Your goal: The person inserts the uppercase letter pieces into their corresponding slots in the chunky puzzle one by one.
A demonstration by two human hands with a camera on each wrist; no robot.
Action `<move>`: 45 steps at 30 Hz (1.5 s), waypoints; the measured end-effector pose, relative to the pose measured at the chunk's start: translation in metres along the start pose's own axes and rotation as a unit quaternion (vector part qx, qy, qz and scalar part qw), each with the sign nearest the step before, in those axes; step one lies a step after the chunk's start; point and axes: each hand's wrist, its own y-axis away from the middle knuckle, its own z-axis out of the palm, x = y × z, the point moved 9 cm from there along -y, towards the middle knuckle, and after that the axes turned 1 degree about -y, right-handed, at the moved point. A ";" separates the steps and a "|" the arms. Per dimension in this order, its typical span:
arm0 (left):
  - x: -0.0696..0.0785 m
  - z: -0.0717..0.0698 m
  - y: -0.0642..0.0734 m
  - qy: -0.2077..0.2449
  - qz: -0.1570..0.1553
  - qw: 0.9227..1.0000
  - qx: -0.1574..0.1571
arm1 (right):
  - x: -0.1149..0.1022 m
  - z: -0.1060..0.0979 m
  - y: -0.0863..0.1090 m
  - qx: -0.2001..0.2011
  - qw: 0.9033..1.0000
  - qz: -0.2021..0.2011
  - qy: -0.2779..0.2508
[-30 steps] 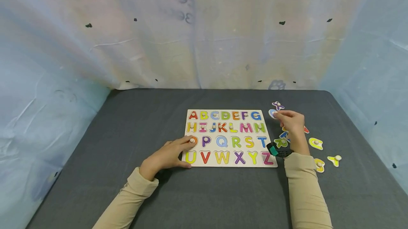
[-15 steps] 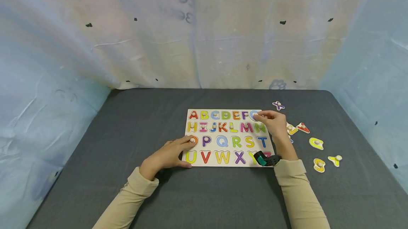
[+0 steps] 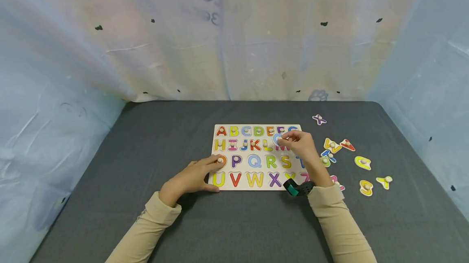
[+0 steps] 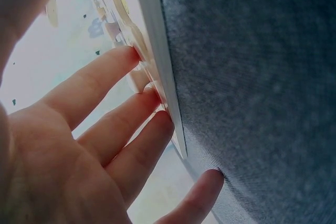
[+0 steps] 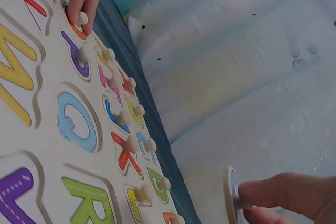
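The alphabet puzzle board point(image 3: 242, 174) lies flat on the dark table. My left hand point(image 3: 199, 174) rests on its left edge, fingers extended over the O piece point(image 3: 220, 160) and thumb by the lower corner. In the left wrist view, fingertips point(image 4: 128, 53) touch the board's edge. My right hand point(image 3: 302, 145) pinches the knob of a light-blue letter puzzle piece point(image 3: 277, 139), held above the board near L and M. The right wrist view shows that piece point(image 5: 231, 195) edge-on, its letter face mostly hidden. The printed Q recess point(image 3: 254, 161) holds no piece.
Right of the board lie loose letter pieces: a purple X point(image 3: 319, 119), a yellow W point(image 3: 332, 145), a red V point(image 3: 347, 145), a blue T point(image 3: 328, 156), a yellow U point(image 3: 363, 163), an S point(image 3: 366, 188) and a Y point(image 3: 384, 182). A pale sheet point(image 3: 256, 51) hangs behind the table.
My right hand has carried the light-blue letter piece from the loose pieces on the right, leftward over the board's top right, then slightly toward me. My left hand has stayed put.
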 end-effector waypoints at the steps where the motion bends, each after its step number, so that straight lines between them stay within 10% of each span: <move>1: 0.000 0.000 0.000 0.001 0.000 1.000 0.000 | -0.001 0.003 0.000 -0.007 1.000 -0.004 0.006; 24: 0.000 0.001 0.001 0.005 -0.001 1.000 0.003 | 0.003 0.084 0.006 -0.116 0.992 -0.044 -0.013; 45: -0.001 0.001 -0.001 0.000 -0.002 1.000 -0.004 | 0.016 0.087 0.005 -0.056 0.995 0.020 0.082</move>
